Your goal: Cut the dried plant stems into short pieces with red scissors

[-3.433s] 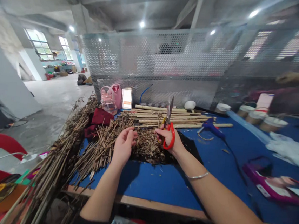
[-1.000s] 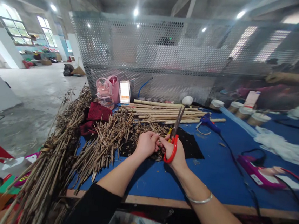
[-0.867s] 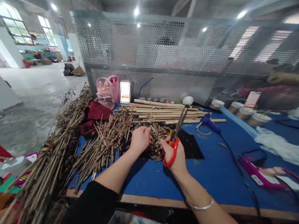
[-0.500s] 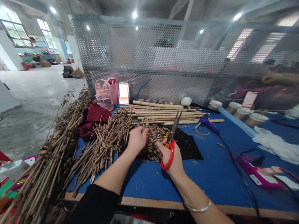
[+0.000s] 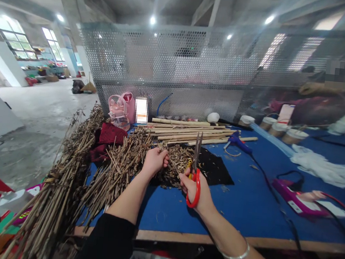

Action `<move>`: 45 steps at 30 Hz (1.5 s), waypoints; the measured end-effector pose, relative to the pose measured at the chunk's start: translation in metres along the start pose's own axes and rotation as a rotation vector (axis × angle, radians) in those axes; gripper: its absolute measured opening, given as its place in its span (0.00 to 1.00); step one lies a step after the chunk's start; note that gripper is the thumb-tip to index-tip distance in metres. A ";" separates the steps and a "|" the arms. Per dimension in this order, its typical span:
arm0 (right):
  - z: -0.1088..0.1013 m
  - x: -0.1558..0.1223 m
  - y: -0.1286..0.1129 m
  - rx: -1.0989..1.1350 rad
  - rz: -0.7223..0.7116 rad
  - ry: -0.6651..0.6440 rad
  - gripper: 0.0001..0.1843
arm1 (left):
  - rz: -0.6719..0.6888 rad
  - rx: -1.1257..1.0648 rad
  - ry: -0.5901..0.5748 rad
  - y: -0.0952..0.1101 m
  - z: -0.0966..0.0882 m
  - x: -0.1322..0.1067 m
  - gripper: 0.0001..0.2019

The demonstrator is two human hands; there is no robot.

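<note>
My right hand [image 5: 199, 190] is closed around a pair of scissors [image 5: 197, 150] with red handles, blades pointing up and away. Its thumb and finger are also pinched together over the loose plant bits. My left hand [image 5: 154, 161] is closed in a pinch to the left of it, and a thin dried stem seems to run between the two hands. Below and behind them, a heap of small dried plant pieces [image 5: 177, 164] lies on a black cloth [image 5: 221, 171]. Close to my left wrist is a pile of cut dried stalks [image 5: 116, 169].
A tall bundle of dried stalks [image 5: 54, 187] leans at the table's left edge. Pale sticks [image 5: 190, 134] lie at the back, beside a blue glue gun [image 5: 240, 143]. A purple power strip [image 5: 295, 200] with cords is on the right. Perforated metal mesh [image 5: 167, 55] stands behind the blue tabletop [image 5: 243, 213].
My hands have moved slightly apart: the right one lower and towards me, the left one a little leftward. The scissor blades stand closer together and more upright.
</note>
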State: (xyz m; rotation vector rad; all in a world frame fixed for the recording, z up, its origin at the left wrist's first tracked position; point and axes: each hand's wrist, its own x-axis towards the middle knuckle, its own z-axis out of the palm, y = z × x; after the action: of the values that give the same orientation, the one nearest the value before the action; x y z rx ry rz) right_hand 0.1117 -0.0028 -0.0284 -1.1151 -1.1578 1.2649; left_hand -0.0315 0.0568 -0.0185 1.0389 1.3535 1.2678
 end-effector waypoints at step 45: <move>-0.013 -0.008 -0.020 0.265 0.156 0.008 0.20 | 0.125 1.206 0.192 0.031 -0.019 -0.022 0.30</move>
State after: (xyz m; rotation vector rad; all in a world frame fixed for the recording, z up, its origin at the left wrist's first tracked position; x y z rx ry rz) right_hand 0.1273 -0.0110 -0.0104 -1.0250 -0.8799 1.4851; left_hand -0.0476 0.0351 0.0142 1.8296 2.3042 0.5347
